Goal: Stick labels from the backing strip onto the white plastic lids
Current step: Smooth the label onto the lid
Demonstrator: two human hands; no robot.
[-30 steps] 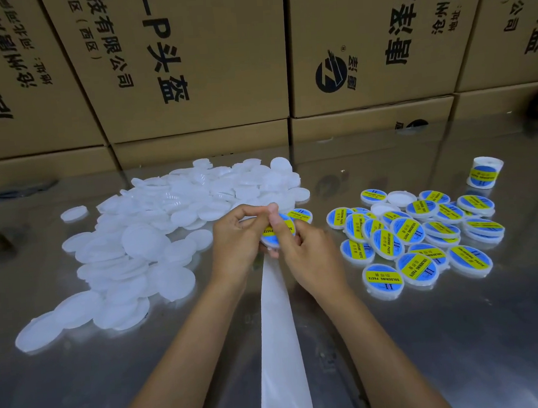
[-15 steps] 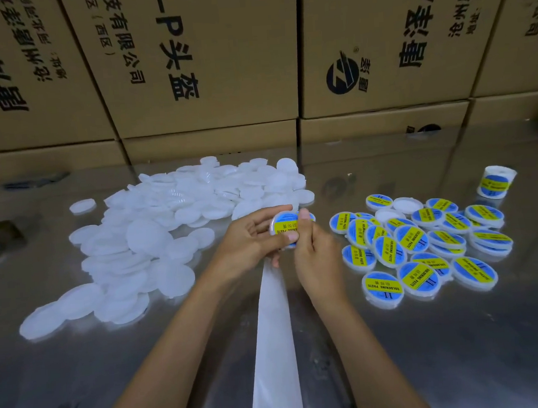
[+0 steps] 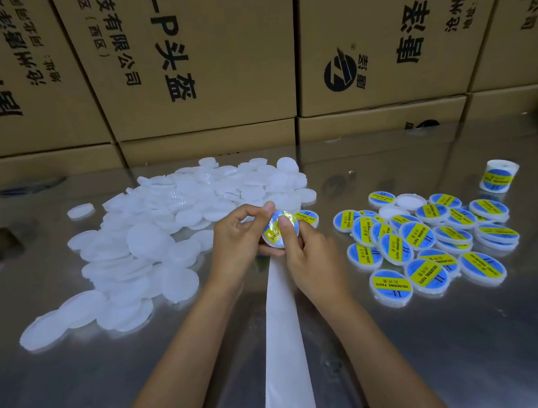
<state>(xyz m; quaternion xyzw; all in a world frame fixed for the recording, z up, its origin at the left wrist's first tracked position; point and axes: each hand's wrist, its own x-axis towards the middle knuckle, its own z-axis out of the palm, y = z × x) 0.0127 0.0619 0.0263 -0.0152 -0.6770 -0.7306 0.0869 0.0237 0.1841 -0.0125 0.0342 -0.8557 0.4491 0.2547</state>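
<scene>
My left hand gripped the labelled lid above the backing strip; my right hand curled round it, thumb pressing the label. Blank lids lay left, finished lids right.

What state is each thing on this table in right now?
Left hand: grips the held lid.
Right hand: thumb presses the label.
Held lid: labelled, tilted, off the table.
Plain lids: unlabelled, heaped.
Labelled lids: piled, labels up.
Backing strip: lies flat, bare.
Small tub: upright, labelled.
</scene>
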